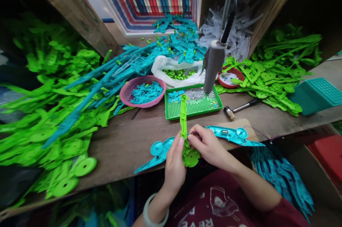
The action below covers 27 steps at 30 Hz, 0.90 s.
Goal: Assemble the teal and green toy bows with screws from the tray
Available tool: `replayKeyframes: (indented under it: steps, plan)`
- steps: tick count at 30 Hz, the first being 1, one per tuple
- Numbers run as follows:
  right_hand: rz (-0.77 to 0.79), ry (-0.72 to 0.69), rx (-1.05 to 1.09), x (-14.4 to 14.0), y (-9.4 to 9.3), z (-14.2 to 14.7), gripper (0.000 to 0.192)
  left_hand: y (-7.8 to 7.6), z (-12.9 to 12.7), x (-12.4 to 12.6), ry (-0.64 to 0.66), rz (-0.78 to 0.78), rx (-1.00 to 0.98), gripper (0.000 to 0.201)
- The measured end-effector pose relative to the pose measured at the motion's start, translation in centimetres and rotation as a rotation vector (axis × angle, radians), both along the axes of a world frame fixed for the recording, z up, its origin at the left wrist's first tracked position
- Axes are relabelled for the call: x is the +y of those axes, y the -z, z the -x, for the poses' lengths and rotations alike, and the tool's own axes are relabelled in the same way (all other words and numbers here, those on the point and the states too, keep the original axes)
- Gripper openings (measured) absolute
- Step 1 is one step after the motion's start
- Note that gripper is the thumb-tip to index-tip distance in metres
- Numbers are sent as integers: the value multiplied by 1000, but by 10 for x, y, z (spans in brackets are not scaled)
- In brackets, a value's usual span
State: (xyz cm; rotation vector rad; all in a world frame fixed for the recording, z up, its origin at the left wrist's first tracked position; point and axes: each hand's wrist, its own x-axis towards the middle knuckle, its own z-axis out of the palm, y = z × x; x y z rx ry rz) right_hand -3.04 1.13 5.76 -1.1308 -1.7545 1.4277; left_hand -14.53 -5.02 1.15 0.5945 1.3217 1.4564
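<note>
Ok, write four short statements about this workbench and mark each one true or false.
1. Both hands, left hand and right hand, hold the green part. True.
2. The pink basket holds green pieces. False: it holds teal pieces.
3. A small hammer lies right of the green tray. True.
4. The hanging grey tool is in the right hand's grip. False: no hand touches it.
</note>
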Motion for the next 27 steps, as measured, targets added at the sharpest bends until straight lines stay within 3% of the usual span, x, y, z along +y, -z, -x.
replayKeyframes:
  steps: [6, 13, 18, 23, 27]
  plan:
    - [-28, 6, -1, -1, 1, 0, 15, -3, 0, -2, -3, 45, -4, 57]
    - [-33, -13, -34, -6, -5, 0, 15, -1, 4, -7, 36, -14, 109, 46]
    - [-5, -127, 102, 13, -5, -16, 10, -12, 9, 4, 34, -44, 49, 43]
    - [-470, -366, -101, 57, -22, -39, 12, -34, 24, 14, 199, 5, 7, 46]
    - [-810, -434, -383, 73, -45, -39, 14, -48, 32, 8, 380, 41, 74, 36]
